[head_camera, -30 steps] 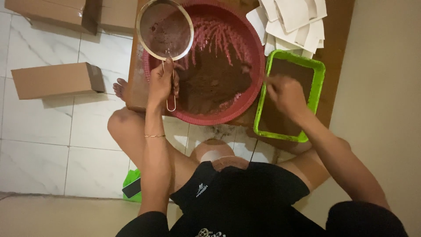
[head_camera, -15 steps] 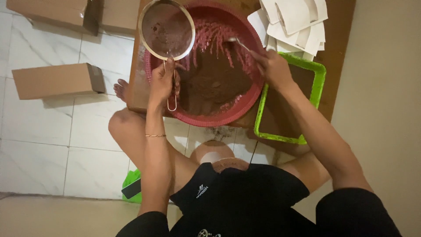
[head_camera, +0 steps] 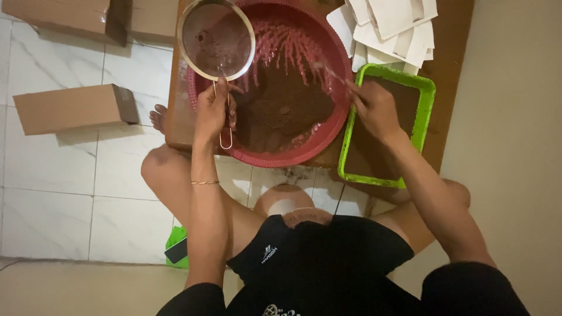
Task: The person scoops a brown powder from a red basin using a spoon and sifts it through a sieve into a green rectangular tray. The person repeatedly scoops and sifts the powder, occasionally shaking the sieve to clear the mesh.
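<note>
Sieve (head_camera: 216, 40), round with a metal mesh, sits in the upper middle of the frame, over the left edge of the big red bowl (head_camera: 281, 82). The left hand (head_camera: 212, 111) is closed around its thin wire handle. Brown powder (head_camera: 281, 105) is piled in the bowl. The right hand (head_camera: 374, 108), right of the bowl, grips a spoon (head_camera: 328, 70) that looks blurry and points into the bowl. Under that hand lies a green tray (head_camera: 418, 126) with brown powder inside. White cards (head_camera: 392, 23) lie at the top right. A cardboard box (head_camera: 73, 108) rests on the floor at left.
</note>
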